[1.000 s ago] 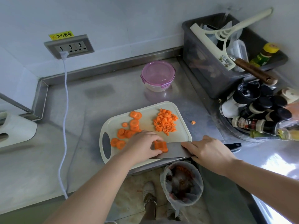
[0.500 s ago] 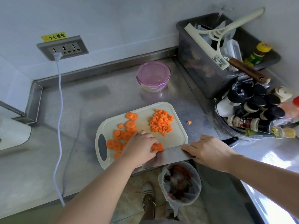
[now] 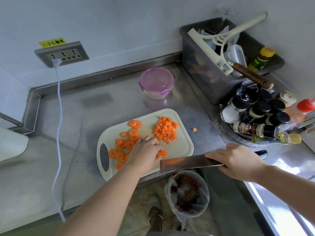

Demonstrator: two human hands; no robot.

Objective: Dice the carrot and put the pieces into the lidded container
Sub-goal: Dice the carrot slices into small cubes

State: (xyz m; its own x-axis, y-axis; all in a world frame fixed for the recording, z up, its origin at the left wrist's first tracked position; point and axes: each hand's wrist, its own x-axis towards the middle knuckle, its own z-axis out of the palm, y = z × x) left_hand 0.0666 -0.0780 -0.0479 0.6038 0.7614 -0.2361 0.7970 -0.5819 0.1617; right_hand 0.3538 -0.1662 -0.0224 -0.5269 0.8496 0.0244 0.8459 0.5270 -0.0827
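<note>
A cream cutting board lies on the steel counter. Round carrot slices cover its left half and a heap of diced carrot sits at its far right. My left hand holds a small stack of carrot strips down on the board with curled fingers. My right hand grips a cleaver, whose blade hangs just off the board's near edge, to the right of the strips. The round container with the purple lid stands closed at the back.
One carrot bit lies on the counter right of the board. A dark bin of utensils and a cluster of seasoning bottles crowd the right. A white cord runs down the left. A lined waste bin stands below the counter edge.
The cleaver has lifted and drawn back to the right, away from the carrot strips. My left hand has stayed on the strips.
</note>
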